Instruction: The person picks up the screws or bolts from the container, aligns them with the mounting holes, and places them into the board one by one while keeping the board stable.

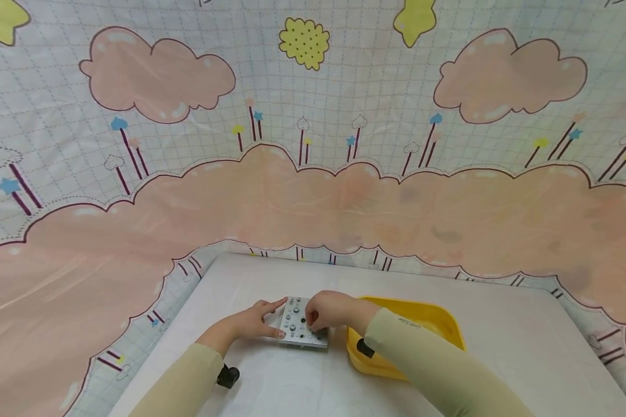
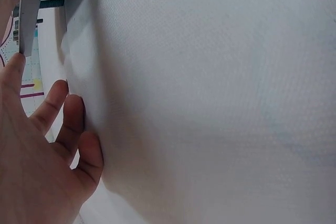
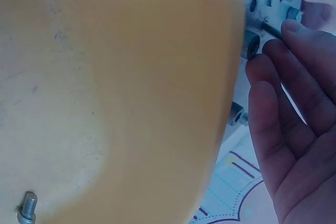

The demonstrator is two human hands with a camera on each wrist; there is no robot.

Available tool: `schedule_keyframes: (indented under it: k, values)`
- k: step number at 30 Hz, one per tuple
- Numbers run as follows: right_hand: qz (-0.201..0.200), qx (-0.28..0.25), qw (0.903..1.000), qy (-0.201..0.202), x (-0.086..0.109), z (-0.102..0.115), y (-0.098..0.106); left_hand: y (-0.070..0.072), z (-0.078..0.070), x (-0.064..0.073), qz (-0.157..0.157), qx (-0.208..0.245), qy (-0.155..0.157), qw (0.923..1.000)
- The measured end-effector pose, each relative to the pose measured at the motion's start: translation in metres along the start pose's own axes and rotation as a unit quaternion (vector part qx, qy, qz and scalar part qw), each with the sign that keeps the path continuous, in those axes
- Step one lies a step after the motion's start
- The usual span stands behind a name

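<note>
Grey metal plate (image 1: 304, 330) with rows of holes and bolts lies flat on the white surface (image 1: 501, 347), between the two hands. Its long axis runs away from the person. Left hand (image 1: 255, 322) steadies its left edge with straight forefinger and thumb touching it. Right hand (image 1: 330, 310) rests over its right side, fingertips pinching a dark bolt (image 3: 270, 29) set in a hole. Just right of that hand sits a yellow tray (image 1: 428, 324) holding a loose bolt (image 3: 27, 208).
</note>
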State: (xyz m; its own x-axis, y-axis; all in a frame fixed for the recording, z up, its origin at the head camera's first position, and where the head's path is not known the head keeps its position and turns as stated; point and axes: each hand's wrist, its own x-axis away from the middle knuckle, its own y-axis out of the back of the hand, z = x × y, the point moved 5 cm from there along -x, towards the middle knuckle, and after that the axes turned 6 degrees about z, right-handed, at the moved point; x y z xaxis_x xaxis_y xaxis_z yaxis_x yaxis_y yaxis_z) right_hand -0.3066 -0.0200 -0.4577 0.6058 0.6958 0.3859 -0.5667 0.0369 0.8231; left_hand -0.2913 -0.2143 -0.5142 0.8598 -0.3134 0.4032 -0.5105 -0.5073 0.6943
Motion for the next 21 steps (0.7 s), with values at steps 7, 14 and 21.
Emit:
schedule_keyframes:
  k: [7, 14, 21]
  values:
    - [0.007, 0.011, 0.9999, -0.001, 0.0, 0.0, -0.003, -0.001, 0.001, -0.004, 0.004, -0.001, 0.001, 1.0]
    - [0.0, -0.006, 0.9999, 0.008, 0.003, -0.005, 0.001, 0.0, 0.003, -0.005, 0.002, 0.001, 0.004, 1.0]
    - [-0.018, -0.038, 0.9988, 0.027, 0.012, -0.016, 0.01, 0.0, 0.002, -0.003, 0.002, 0.004, 0.008, 1.0]
